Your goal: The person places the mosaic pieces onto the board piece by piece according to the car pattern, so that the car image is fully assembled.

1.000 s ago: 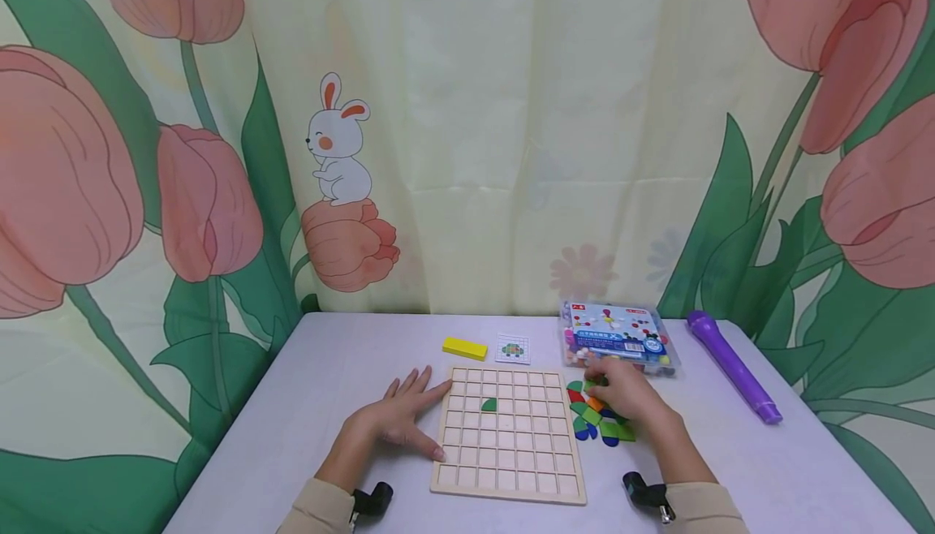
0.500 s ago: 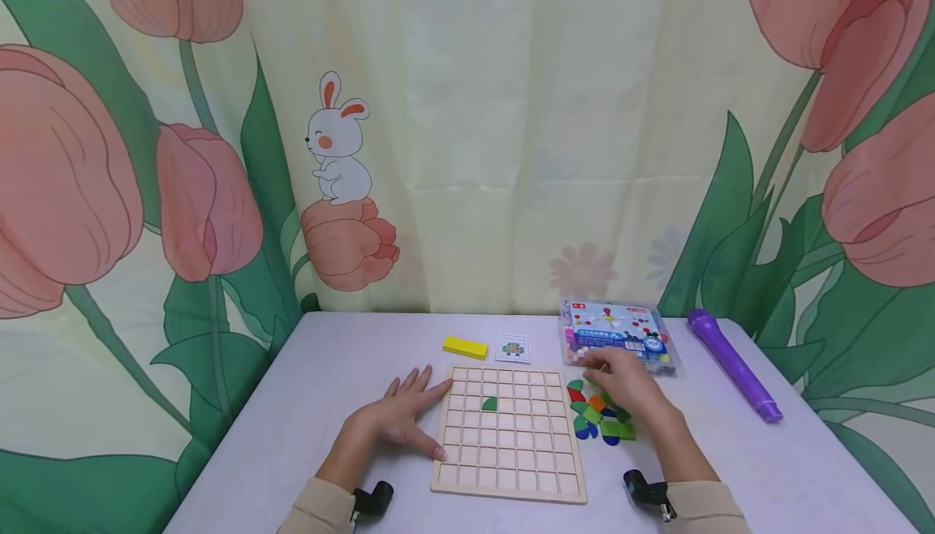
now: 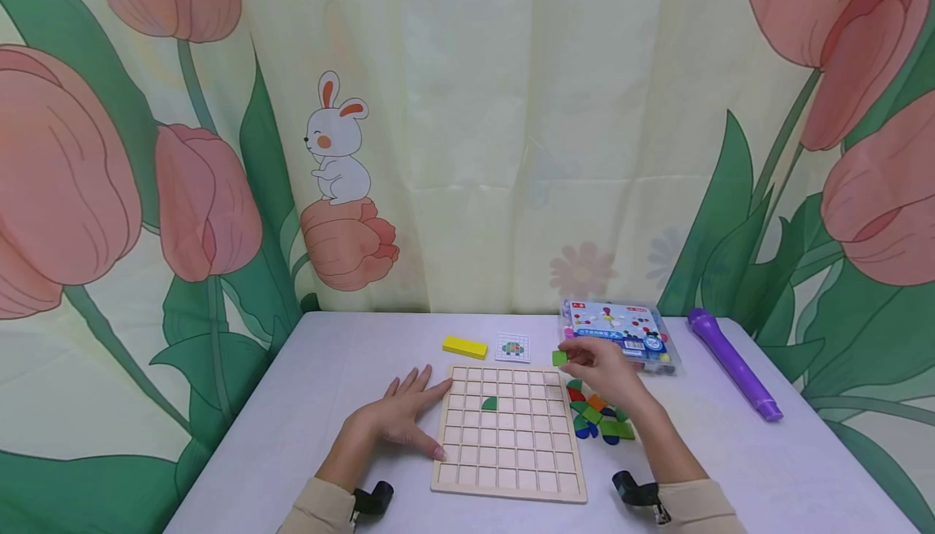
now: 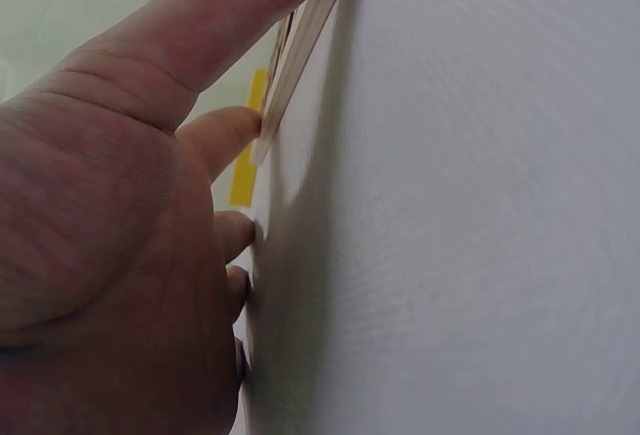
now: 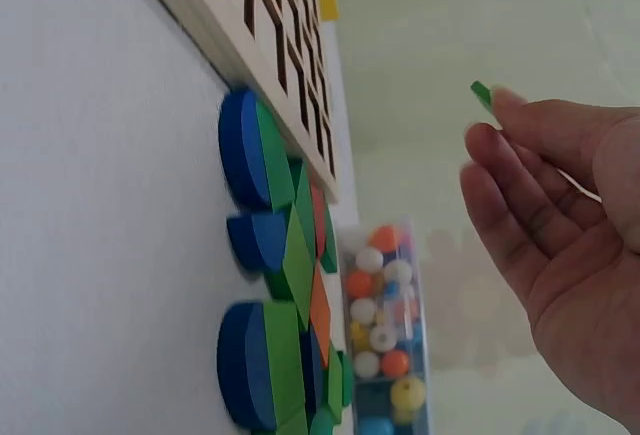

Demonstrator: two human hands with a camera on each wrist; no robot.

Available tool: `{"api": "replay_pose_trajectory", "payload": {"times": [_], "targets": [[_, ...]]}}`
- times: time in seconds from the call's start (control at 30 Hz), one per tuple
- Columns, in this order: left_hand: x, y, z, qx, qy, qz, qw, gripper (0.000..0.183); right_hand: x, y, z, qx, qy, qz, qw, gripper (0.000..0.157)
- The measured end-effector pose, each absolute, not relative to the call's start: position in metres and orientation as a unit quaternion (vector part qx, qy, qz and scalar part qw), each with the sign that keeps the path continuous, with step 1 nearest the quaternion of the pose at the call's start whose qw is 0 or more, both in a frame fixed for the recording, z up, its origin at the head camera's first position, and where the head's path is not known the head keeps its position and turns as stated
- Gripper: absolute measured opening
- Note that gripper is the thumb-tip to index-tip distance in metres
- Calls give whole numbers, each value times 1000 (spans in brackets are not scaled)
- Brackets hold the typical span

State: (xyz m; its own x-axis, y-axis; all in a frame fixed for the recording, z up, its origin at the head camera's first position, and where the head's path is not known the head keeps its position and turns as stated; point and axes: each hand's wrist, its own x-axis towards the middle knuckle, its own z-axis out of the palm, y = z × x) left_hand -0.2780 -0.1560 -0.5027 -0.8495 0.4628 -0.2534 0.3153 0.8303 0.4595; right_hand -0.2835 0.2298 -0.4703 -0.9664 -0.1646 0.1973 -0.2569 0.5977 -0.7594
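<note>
Fingers of the right hand (image 3: 605,368) pinch a green tile (image 3: 559,358) near the far right corner of the wooden grid board (image 3: 506,459), while the left hand (image 3: 404,416), fingers spread, touches its left edge

On the worktop (image 3: 774,477), card (image 3: 513,347) behind grid board (image 3: 506,459), loose tiles (image 3: 592,415) right of it, case (image 3: 615,320) behind these
</note>
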Motion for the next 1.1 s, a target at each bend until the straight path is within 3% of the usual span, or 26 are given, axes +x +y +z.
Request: {"api": "replay_pose_trajectory", "payload": {"times": [0.57, 1.1], "targets": [[-277, -156, -498, 199, 938, 212, 191, 121, -285, 189, -462, 143, -896, 417, 52, 24], [-279, -156, -502, 201, 939, 208, 185, 122, -285, 164, -474, 160, -870, 465, -48, 21]]}}
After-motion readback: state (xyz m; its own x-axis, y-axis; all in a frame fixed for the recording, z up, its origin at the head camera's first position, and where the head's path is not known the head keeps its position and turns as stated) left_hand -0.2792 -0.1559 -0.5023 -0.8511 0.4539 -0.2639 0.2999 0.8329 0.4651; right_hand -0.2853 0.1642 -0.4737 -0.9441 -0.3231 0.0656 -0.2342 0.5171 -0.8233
